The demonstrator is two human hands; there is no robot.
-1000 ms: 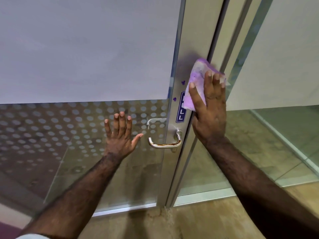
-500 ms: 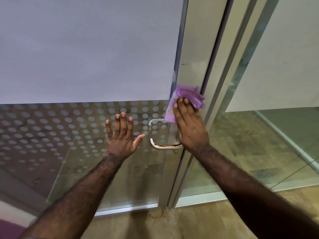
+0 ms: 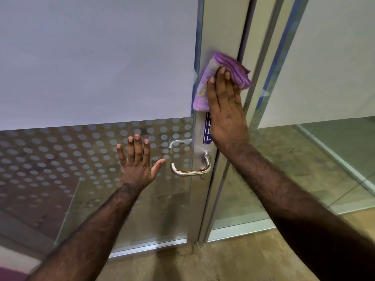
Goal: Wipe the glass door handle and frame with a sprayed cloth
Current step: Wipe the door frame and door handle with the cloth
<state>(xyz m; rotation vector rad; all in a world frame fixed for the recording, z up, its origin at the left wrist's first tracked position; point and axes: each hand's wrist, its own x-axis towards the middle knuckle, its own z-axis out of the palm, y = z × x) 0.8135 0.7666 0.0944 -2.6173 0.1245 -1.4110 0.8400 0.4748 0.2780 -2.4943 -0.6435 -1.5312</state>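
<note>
A folded purple cloth [image 3: 231, 67] lies flat against the metal door frame [image 3: 221, 27], above a blue label [image 3: 207, 134]. My right hand [image 3: 225, 110] presses the cloth onto the frame with straight fingers. The steel lever handle [image 3: 190, 172], with a brown streak along it, sits below that hand and is untouched. My left hand [image 3: 138, 161] rests flat with spread fingers on the dotted glass panel [image 3: 60, 159], just left of the handle.
The upper glass [image 3: 97, 57] is frosted white. A second frame post [image 3: 265, 57] and a glass side panel [image 3: 334, 57] stand to the right. Tan floor [image 3: 203, 264] runs along the door's bottom rail.
My right hand has slid the cloth back up the frame from just above the handle, uncovering the blue label. My left hand has stayed on the glass.
</note>
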